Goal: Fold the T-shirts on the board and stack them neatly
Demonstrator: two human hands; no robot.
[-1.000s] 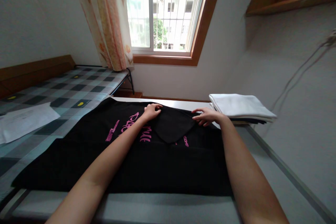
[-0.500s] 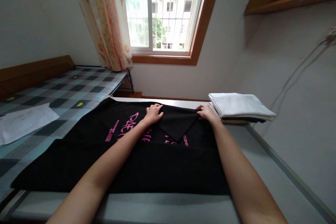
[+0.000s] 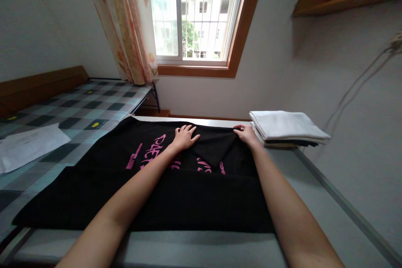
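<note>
A black T-shirt with pink lettering lies spread over the table, its near side folded inward in a long strip. At the far side a sleeve is turned in over the print, its corner pointing toward me. My left hand rests on the shirt left of that sleeve, fingers spread and flat on the cloth. My right hand pinches the shirt's far edge at the right end of the sleeve fold. Part of the print is hidden under my left forearm and the folded cloth.
A stack of folded clothes, white on top, sits at the table's far right. To the left stands a bed with a checked mattress, where paper sheets lie. A wall shelf hangs upper right.
My left hand's fingers have spread and moved slightly right. My right hand has shifted a little left and away from me with the edge. The sleeve's corner has moved slightly, uncovering more lettering.
</note>
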